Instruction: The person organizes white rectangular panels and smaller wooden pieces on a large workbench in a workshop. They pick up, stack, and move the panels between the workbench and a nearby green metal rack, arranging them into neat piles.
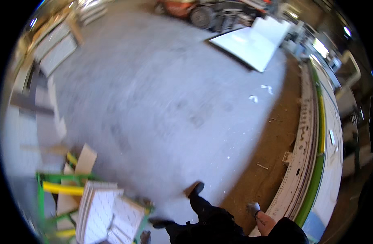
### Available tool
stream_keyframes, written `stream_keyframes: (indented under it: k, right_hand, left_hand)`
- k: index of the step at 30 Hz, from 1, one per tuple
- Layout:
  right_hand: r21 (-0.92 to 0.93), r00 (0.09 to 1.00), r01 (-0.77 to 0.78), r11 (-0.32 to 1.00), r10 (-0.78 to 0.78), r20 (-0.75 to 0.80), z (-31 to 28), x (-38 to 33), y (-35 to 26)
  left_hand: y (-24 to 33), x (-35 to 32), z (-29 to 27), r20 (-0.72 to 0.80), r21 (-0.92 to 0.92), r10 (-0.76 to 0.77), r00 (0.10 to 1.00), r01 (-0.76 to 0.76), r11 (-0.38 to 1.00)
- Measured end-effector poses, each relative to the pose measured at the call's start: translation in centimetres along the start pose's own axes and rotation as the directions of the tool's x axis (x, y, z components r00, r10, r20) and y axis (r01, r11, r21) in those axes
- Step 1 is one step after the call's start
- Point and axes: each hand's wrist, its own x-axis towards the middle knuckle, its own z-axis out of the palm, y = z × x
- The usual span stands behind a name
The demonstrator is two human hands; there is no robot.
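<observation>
My right hand [253, 208], in a greyish glove with a dark band at the wrist, hangs at my right side beside the long workbench [330, 158]. Its fingers look loosely apart, and I see nothing held in them. At the lower edge, a small brownish shape [145, 237] by the stacked panels may be my left hand; blur hides its fingers. My dark-clad legs [206, 211] are in mid-stride, one dark shoe [194, 189] ahead on the grey floor [154, 101].
White panels [99, 211] lean on a green and yellow rack [62, 188] at lower left. Boards [58, 53] stand farther left. A large white sheet [251, 44] lies at the far right, near an orange machine [178, 7]. Scraps [253, 99] and brown dirt [259, 166] lie by the bench.
</observation>
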Motion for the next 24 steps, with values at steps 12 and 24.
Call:
stream_keyframes:
  k: [12,24]
  right_hand:
    - [0.137,0.867,0.228,0.964,-0.137,-0.479,-9.7,7.2,-14.2]
    - [0.605,0.457,0.124,0.787,0.496,-0.738,-19.8,17.5,-27.6]
  left_hand:
    - [51.0,53.1,-24.1,0.225,-0.311,0.282,0.933,-0.206,0.928]
    - [111.8,84.7,-28.8,0.429,-0.21,0.671,0.604,-0.656,0.725]
